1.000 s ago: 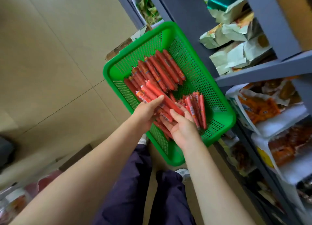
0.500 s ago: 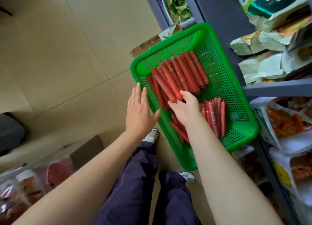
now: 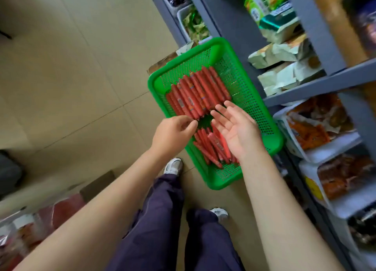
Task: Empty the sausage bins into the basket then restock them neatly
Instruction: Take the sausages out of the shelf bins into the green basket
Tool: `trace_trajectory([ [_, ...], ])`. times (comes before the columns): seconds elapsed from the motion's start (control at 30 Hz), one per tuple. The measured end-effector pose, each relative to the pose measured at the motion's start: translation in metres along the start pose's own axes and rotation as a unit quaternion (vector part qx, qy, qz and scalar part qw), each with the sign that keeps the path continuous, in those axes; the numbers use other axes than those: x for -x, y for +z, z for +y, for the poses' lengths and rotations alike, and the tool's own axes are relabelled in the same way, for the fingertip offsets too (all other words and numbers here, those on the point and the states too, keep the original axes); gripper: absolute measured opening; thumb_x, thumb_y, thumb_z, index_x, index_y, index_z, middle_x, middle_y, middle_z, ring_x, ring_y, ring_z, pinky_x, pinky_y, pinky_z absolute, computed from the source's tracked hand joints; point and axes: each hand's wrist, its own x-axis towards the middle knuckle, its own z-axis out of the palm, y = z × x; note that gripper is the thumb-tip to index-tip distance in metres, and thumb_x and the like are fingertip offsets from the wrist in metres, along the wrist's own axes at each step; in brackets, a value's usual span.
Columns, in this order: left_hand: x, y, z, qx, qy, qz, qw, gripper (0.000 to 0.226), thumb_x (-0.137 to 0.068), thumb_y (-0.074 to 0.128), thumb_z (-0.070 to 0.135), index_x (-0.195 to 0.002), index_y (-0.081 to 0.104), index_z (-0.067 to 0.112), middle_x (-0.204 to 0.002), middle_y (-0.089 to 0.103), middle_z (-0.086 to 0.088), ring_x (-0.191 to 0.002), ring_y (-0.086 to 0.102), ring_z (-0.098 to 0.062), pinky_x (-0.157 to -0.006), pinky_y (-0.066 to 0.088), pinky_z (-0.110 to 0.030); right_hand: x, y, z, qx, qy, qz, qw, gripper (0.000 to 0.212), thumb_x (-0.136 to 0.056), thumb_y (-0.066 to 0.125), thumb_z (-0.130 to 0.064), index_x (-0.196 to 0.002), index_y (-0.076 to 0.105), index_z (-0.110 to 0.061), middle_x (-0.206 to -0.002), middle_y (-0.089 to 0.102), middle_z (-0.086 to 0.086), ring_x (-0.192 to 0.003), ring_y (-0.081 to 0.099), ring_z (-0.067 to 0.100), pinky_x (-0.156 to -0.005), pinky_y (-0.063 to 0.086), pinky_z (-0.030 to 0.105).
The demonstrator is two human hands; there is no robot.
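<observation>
Partly, right hand hides near sausages — basket.

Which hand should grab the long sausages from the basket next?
Probably the left hand: its curled fingers sit at the near ends of the long sausages in the green basket. The right hand is open, palm up, over the shorter pile.

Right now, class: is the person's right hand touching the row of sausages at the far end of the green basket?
Cannot tell. In the head view the open right hand has fingertips overlapping the near ends of the far row of sausages, and height above them is unclear.
</observation>
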Motion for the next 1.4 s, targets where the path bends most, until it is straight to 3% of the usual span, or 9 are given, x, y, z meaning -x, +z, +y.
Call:
trace_trajectory([
  [0.2, 0.059, -0.047, 0.172, 0.145, 0.166, -0.006, 0.975, 0.03, -0.091, 0.056, 0.045, -0.09, 0.073, 0.02, -0.079, 0.073, 0.005, -0.076, 0.068, -0.008, -0.076, 0.055, -0.038, 0.175, -0.032, -0.14, 0.151, -0.27, 0.047, 0.95, 0.012, -0.096, 0.056, -0.007, -0.103, 0.064, -0.013, -0.095, 0.073, 0.009, -0.081, 0.071, 0.021, -0.074, 0.057, 0.029],
  [0.5, 0.232, -0.036, 0.456, 0.153, 0.534, -0.005, 0.831, 0.032, -0.091, 0.049, 0.047, -0.084, 0.07, 0.024, -0.077, 0.067, 0.009, -0.078, 0.063, -0.01, -0.073, 0.049, -0.035, 0.466, -0.164, -0.295, 0.255, -0.611, 0.298, 0.687, 0.025, -0.09, 0.064, -0.004, -0.087, 0.066, -0.029, -0.082, 0.069, -0.011, -0.074, 0.062, 0.0, -0.071, 0.048, 0.012],
  [0.63, 0.29, 0.014, 0.503, 0.129, 0.647, -0.005, 0.752, 0.026, -0.09, 0.052, 0.036, -0.086, 0.072, 0.019, -0.095, 0.067, 0.007, -0.095, 0.059, -0.012, -0.089, 0.042, -0.025, 0.513, -0.247, -0.315, 0.272, -0.606, 0.391, 0.636, 0.024, -0.087, 0.067, -0.007, -0.091, 0.062, -0.03, -0.085, 0.065, -0.009, -0.077, 0.061, 0.003, -0.076, 0.052, 0.022],
  [0.77, 0.331, 0.081, 0.535, 0.095, 0.709, 0.029, 0.699, 0.023, -0.085, 0.058, 0.03, -0.091, 0.074, 0.015, -0.103, 0.067, -0.004, -0.098, 0.058, -0.022, -0.089, 0.043, -0.03, 0.534, -0.33, -0.325, 0.291, -0.539, 0.436, 0.66, 0.014, -0.088, 0.068, -0.012, -0.096, 0.064, -0.022, -0.088, 0.063, -0.009, -0.086, 0.061, 0.014, -0.088, 0.052, 0.035],
  [0.97, 0.356, 0.142, 0.558, -0.048, 0.654, 0.061, 0.752, 0.051, -0.091, 0.042, 0.046, -0.127, 0.063, 0.017, -0.13, 0.061, -0.006, -0.124, 0.053, -0.029, -0.111, 0.027, -0.046, 0.54, -0.406, -0.353, 0.351, -0.461, 0.418, 0.7, 0.013, -0.087, 0.069, -0.023, -0.099, 0.069, -0.023, -0.094, 0.067, -0.01, -0.089, 0.063, 0.007, -0.088, 0.052, 0.029],
  [1.17, 0.356, 0.156, 0.555, -0.075, 0.659, 0.157, 0.731, 0.042, -0.095, 0.045, 0.04, -0.124, 0.064, 0.016, -0.117, 0.067, 0.003, -0.097, 0.059, -0.024, -0.095, 0.036, -0.039, 0.514, -0.43, -0.416, 0.412, -0.423, 0.411, 0.694, 0.009, -0.089, 0.061, -0.017, -0.088, 0.067, -0.023, -0.093, 0.071, -0.004, -0.087, 0.065, 0.015, -0.068, 0.048, 0.022],
  [1.23, 0.36, 0.158, 0.562, -0.077, 0.62, 0.175, 0.761, 0.046, -0.096, 0.043, 0.045, -0.126, 0.065, 0.017, -0.106, 0.07, 0.003, -0.091, 0.06, -0.024, -0.091, 0.035, -0.038, 0.496, -0.435, -0.434, 0.458, -0.403, 0.402, 0.683, 0.007, -0.088, 0.066, -0.02, -0.095, 0.065, -0.022, -0.105, 0.07, 0.002, -0.097, 0.064, 0.02, -0.081, 0.05, 0.028],
  [1.33, 0.363, 0.167, 0.567, -0.108, 0.581, 0.203, 0.781, 0.052, -0.096, 0.038, 0.054, -0.125, 0.066, 0.022, -0.094, 0.068, 0.003, -0.086, 0.058, -0.027, -0.093, 0.033, -0.04, 0.472, -0.439, -0.442, 0.545, -0.304, 0.326, 0.71, 0.051, -0.085, 0.073, -0.035, -0.126, 0.053, -0.013, -0.135, 0.053, 0.01, -0.12, 0.052, 0.027, -0.1, 0.042, 0.037],
  [1.4, 0.362, 0.172, 0.565, -0.136, 0.578, 0.223, 0.773, 0.055, -0.097, 0.035, 0.058, -0.127, 0.065, 0.023, -0.092, 0.065, 0.001, -0.085, 0.055, -0.028, -0.095, 0.034, -0.043, 0.464, -0.44, -0.437, 0.625, -0.218, 0.305, 0.685, 0.084, -0.079, 0.076, -0.048, -0.142, 0.035, -0.01, -0.151, 0.034, 0.015, -0.134, 0.04, 0.031, -0.108, 0.036, 0.043],
])
